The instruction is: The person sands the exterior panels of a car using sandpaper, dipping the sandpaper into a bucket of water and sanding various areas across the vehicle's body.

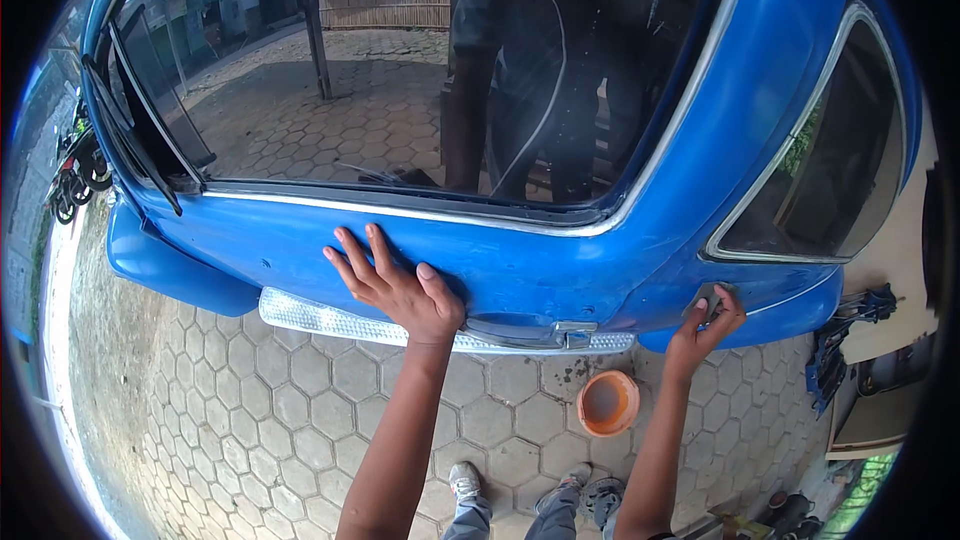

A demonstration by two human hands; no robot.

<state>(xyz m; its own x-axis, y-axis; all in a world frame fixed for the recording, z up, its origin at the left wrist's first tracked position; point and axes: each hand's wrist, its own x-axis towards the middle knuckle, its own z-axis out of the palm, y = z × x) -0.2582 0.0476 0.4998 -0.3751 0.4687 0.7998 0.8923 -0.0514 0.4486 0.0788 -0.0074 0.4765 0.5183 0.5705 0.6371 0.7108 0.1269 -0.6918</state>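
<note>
A blue car (520,270) fills the upper part of the head view, with its door and dark window glass (380,100) in front of me. My left hand (405,290) lies on the door panel below the window, fingers spread and nothing in them. Farther right, my right hand (712,320) pinches a small grey-green piece of sandpaper (710,298) against the blue body below the small side window (825,155). The fingers cover part of that piece. Between the two hands sits the door handle (575,332).
On the paving stones (330,375) below the car stands an orange bucket (608,404) with cloudy liquid, near my shoes (466,480). A ridged metal step (320,318) runs under the door. Dark blue cloth (850,330) hangs over furniture at the right.
</note>
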